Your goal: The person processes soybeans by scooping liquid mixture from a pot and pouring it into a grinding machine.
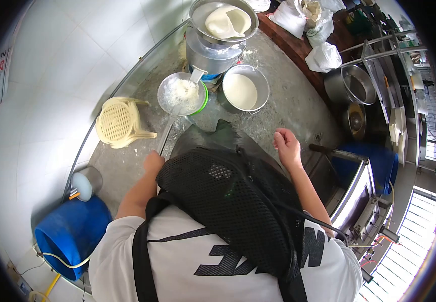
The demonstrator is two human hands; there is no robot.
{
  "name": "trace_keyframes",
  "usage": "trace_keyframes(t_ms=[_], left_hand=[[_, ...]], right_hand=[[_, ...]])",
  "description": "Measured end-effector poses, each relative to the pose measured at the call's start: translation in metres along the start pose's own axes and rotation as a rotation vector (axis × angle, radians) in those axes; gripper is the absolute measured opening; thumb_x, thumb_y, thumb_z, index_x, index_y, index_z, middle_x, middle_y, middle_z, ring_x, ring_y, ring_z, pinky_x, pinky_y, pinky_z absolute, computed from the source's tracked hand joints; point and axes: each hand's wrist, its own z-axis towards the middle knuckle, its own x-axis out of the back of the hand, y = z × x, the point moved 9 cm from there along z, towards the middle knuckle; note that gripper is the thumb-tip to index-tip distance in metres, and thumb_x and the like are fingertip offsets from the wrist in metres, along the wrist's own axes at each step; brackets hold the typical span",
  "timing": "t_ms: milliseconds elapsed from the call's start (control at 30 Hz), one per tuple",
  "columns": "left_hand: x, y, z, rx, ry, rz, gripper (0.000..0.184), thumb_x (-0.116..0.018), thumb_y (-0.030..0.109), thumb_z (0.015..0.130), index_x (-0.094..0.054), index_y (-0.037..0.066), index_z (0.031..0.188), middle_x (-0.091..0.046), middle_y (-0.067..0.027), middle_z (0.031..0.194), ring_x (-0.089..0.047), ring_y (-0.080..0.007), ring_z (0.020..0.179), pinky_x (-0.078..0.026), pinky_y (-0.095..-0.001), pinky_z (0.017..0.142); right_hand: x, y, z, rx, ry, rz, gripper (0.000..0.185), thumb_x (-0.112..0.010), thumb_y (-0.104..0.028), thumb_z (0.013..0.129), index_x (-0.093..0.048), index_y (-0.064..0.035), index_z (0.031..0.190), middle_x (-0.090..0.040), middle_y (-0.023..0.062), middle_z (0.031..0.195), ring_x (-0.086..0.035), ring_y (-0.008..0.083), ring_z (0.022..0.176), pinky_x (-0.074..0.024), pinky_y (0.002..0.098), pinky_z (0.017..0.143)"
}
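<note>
My left hand (153, 162) is closed at the near end of a long thin handle. The handle runs up to a round metal pan (166, 103) holding a white, floury or pasty mass (183, 94). A green rim (206, 99) shows beneath the pan. A metal spout (197, 75) on a cylindrical machine (210, 55) reaches over the pan's edge. My right hand (287, 146) is raised to the right, fingers curled, with nothing visible in it. The nearest vessel to it is a metal pot (261, 80) of creamy white liquid (240, 91).
Atop the machine, a wide metal bowl (197, 17) holds a pale mass. A cream plastic stool (119, 122) stands left, near the tiled wall. Blue barrels (72, 236) sit at both sides. White bags (323, 58) and metal pots (334, 85) are at the right. The concrete floor (298, 100) looks wet.
</note>
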Motion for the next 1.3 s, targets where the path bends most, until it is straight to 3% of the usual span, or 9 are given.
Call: trace_keyframes(t_ms=[367,833,1233,1300], left_hand=[[-0.011,-0.012,0.015,-0.018,0.052,0.032,0.03,-0.069,0.022,0.089,-0.067,-0.001,0.107,-0.073,-0.0278,0.108,-0.071,-0.0444,0.107,-0.056,-0.0537,0.092],[0.021,0.007,-0.024,-0.002,0.008,0.07,0.035,-0.068,0.026,0.091,-0.066,-0.001,0.112,-0.072,-0.027,0.111,-0.07,-0.0439,0.11,-0.056,-0.0531,0.092],[0.035,0.009,0.004,-0.019,0.077,0.12,0.033,-0.068,0.024,0.089,-0.07,-0.003,0.107,-0.073,-0.029,0.106,-0.071,-0.0456,0.104,-0.056,-0.0536,0.091],[0.042,0.009,0.009,-0.043,0.074,0.126,0.034,-0.068,0.025,0.088,-0.07,-0.004,0.106,-0.073,-0.0296,0.105,-0.071,-0.046,0.104,-0.056,-0.0539,0.091]], right_hand=[[0.009,0.004,-0.017,0.021,0.058,-0.094,0.027,-0.068,-0.025,0.099,-0.072,-0.0016,0.113,-0.072,0.0092,0.082,-0.069,0.0153,0.075,-0.0553,0.0324,0.074],[0.018,0.033,-0.021,0.001,0.1,-0.084,0.027,-0.069,-0.027,0.099,-0.073,-0.0024,0.111,-0.072,0.0085,0.08,-0.069,0.016,0.073,-0.0553,0.0332,0.072],[0.036,0.017,-0.015,-0.014,0.181,0.043,0.027,-0.067,-0.026,0.1,-0.073,-0.0014,0.11,-0.072,0.007,0.08,-0.068,0.0145,0.075,-0.0547,0.0312,0.073],[0.041,0.012,-0.015,0.012,0.194,0.022,0.025,-0.064,-0.02,0.103,-0.07,0.0026,0.112,-0.068,0.0033,0.085,-0.063,0.0095,0.073,-0.0531,0.0266,0.069]])
